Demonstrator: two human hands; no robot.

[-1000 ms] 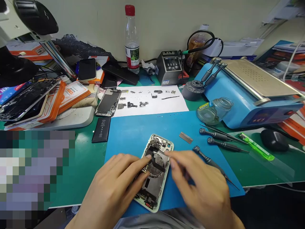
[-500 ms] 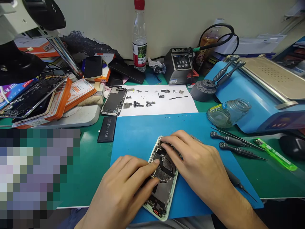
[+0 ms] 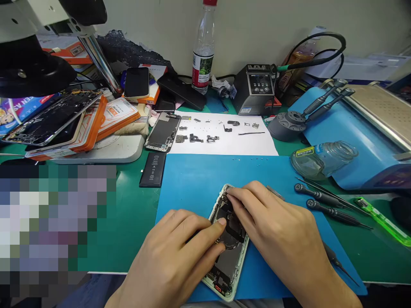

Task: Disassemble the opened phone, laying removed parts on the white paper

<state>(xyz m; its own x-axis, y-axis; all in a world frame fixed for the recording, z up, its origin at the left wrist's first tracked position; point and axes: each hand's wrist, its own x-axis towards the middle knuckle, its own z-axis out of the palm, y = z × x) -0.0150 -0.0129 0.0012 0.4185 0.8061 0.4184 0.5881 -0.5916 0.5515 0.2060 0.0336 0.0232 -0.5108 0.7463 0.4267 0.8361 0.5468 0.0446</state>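
An opened phone housing with a pale green frame lies tilted on the blue mat. Inside it show a round charging coil and a black flex cable. My left hand reaches over the left edge, thumb and forefinger bent at the coil's side, steadying the housing. At the top end, my right hand has its thumb and forefinger closed at the upper part of the flex cable; the fingers partly cover what they pinch.
Small phone parts lie on white paper, beside a screen and a battery. Right are screwdrivers, tweezers, a green-handled tool and a tipped glass jar. A microscope stand rises left.
The view has swung slightly left, so everything sits farther right. The coil disc and flex cable look darker and slightly shifted inside the housing. Both hands keep nearly the same places on the phone.
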